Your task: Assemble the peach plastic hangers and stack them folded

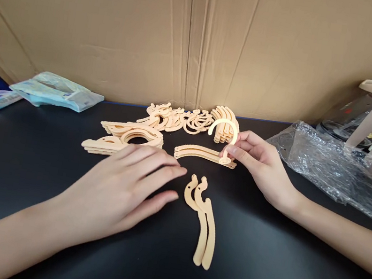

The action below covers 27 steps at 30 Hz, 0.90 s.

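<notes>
Between finger and thumb, my right hand (pixel 256 163) grips a beige hook (pixel 228 124), its curve turned up and its small round end down. It hangs over flat curved beige bars (pixel 196 152). My left hand (pixel 139 184) is open just above the black table, fingers stretched to the right, nothing in them. Near its fingertips lie two hanger arms (pixel 204 230), side by side with curled ends pointing away from me. Behind the left hand are stacked beige pieces (pixel 129 135) with a round opening, partly hidden by its knuckles.
Several hooks and small curved parts (pixel 178 119) are heaped at the back, beside a fanned stack of bars (pixel 224 112). A tissue pack (pixel 58 92) lies at left. Clear plastic wrap (pixel 331 168) and a transparent bottle (pixel 364 117) are at right. Cardboard (pixel 119 28) stands behind.
</notes>
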{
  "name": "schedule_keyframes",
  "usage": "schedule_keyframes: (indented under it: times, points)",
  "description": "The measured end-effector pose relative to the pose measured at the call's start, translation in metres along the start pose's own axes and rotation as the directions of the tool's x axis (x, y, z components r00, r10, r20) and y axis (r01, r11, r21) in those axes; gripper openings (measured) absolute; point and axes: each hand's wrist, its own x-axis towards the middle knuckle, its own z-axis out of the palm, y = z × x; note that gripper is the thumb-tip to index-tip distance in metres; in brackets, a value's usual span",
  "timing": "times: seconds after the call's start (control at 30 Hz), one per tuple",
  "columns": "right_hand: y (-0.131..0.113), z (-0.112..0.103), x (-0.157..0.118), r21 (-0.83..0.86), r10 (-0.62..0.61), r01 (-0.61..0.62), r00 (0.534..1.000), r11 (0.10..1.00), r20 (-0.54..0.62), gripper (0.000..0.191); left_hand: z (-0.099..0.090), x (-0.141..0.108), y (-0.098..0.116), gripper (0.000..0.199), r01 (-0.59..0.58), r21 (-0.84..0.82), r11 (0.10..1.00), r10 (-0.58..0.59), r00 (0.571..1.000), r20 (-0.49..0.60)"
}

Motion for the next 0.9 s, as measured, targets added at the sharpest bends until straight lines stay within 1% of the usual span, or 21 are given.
schedule_keyframes:
  times: [0.1, 0.17, 0.33, 0.5, 0.67, 0.77, 0.9]
  points:
    - [0.001, 0.0, 0.001, 0.015, 0.002, -0.002, 1.0, 1.0, 0.004, 0.021, 0.004, 0.011, -0.006, 0.026, 0.009, 0.175, 0.984, -0.007, 1.0, -0.014]
    - [0.002, 0.0, 0.001, 0.024, 0.003, -0.003, 1.0, 1.0, -0.004, 0.021, 0.009, 0.018, -0.01, 0.026, 0.013, 0.249, 0.968, -0.014, 1.0, 0.004]
    - [0.004, 0.0, 0.002, 0.072, -0.024, 0.026, 0.999, 0.997, -0.034, 0.017, 0.021, 0.038, -0.015, 0.019, 0.053, 0.33, 0.942, -0.082, 0.994, 0.074]
    - [0.003, -0.001, 0.002, 0.049, -0.07, 0.073, 0.995, 0.996, -0.066, 0.012, 0.023, 0.055, -0.014, 0.022, 0.063, 0.334, 0.94, -0.111, 0.986, 0.126]
    - [0.002, 0.0, 0.001, 0.061, -0.072, 0.076, 0.995, 0.995, -0.069, 0.013, 0.023, 0.062, -0.006, 0.025, 0.098, 0.292, 0.951, -0.158, 0.969, 0.191]
    - [0.002, 0.0, 0.001, 0.057, -0.101, 0.108, 0.988, 0.993, -0.113, 0.013, 0.021, 0.062, -0.002, 0.024, 0.184, 0.257, 0.949, -0.235, 0.954, 0.184]
    - [0.003, -0.002, 0.004, 0.025, -0.137, 0.148, 0.96, 0.989, -0.246, 0.008, 0.014, 0.058, -0.002, 0.022, 0.339, 0.163, 0.927, -0.364, 0.916, 0.167]
